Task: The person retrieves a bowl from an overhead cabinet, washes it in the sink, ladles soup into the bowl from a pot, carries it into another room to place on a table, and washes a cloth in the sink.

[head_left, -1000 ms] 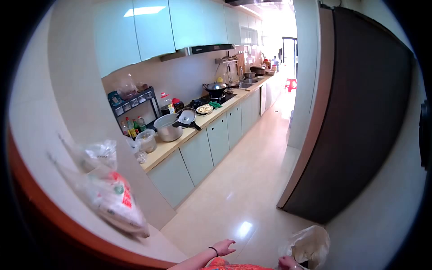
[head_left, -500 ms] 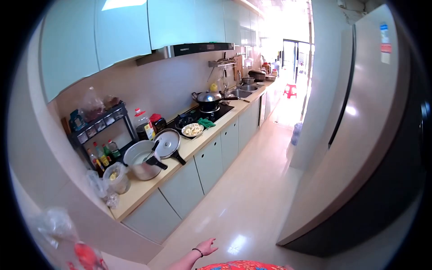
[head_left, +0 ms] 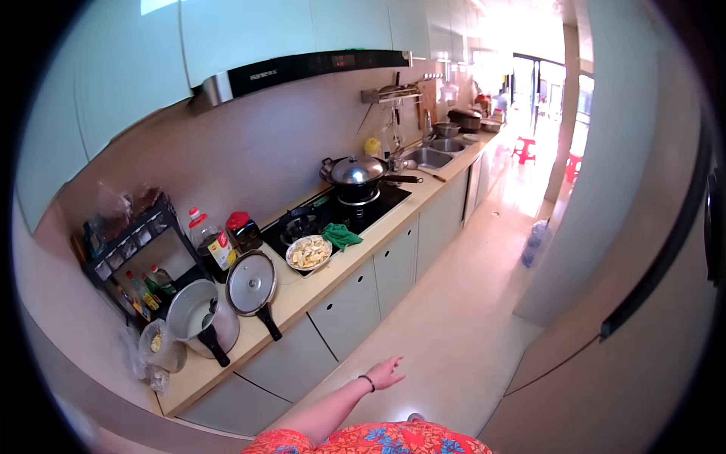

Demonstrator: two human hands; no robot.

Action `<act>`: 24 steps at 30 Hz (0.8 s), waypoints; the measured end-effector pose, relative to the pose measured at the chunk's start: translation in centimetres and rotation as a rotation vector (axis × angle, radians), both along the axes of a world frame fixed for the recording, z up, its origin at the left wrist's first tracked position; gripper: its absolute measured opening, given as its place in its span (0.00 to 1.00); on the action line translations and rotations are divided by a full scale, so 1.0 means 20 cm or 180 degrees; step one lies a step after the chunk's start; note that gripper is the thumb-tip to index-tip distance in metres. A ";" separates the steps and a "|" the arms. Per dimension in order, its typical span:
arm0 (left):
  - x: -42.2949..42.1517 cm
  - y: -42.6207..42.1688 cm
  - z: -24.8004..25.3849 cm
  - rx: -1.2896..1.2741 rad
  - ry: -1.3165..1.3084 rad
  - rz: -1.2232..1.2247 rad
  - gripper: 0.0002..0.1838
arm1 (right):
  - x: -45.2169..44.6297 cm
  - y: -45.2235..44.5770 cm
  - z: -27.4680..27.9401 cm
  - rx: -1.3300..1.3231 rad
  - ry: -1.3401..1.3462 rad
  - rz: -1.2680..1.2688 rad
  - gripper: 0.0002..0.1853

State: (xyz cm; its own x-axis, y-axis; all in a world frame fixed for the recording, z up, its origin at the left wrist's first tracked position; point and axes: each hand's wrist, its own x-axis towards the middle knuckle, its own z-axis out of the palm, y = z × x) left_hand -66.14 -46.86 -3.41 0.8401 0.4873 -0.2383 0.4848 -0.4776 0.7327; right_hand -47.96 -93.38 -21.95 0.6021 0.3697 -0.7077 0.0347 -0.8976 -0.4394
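Observation:
My left hand (head_left: 386, 374), with a dark band at the wrist, is held out over the floor beside the lower cabinets. Its fingers are loosely spread, and nothing is in them. My right hand is out of view. Closest to the hand on the counter are a pressure cooker lid (head_left: 252, 283) with a black handle and a plate of pale sliced food (head_left: 309, 253). A green cloth (head_left: 341, 237) lies at the plate's edge. Left of the lid stands an open pressure cooker pot (head_left: 195, 312). A lidded wok (head_left: 358, 171) sits on the black stove (head_left: 387, 201).
Bottles and a black rack (head_left: 130, 244) fill the counter's left end, with a plastic tub (head_left: 172, 356) in front. A sink (head_left: 429, 157) lies farther along. The fridge (head_left: 605, 393) borders the walkway at right; a water bottle (head_left: 535, 244) and red stool (head_left: 523, 150) stand ahead.
My view has moved forward along the counter, so the stove and wok look closer. More of my left forearm and the red patterned sleeve shows; the hand stays empty.

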 end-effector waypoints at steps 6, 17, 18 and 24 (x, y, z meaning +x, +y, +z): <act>0.41 0.68 0.04 -0.0158 -0.0762 0.1388 0.33 | 0.69 0.92 0.23 0.1128 0.0657 -0.0933 0.11; 0.89 2.16 0.01 0.1416 -0.1590 0.4241 0.38 | 1.51 1.79 0.37 0.0949 0.0274 -0.0209 0.12; 0.91 2.23 0.07 0.1371 -0.1386 0.4379 0.42 | 1.59 1.77 0.33 0.0843 -0.0023 0.0322 0.12; 0.97 2.51 -0.01 0.0659 0.0381 0.4760 0.29 | 1.96 1.92 0.27 0.0064 0.0187 0.0153 0.12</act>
State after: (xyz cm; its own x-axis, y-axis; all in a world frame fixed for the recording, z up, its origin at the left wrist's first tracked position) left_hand -46.70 3.32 -3.63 -0.4625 0.8821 -0.0896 0.6529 0.4072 0.6387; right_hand -8.74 -55.08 -16.55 0.5408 0.4118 -0.7334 0.0511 -0.8865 -0.4600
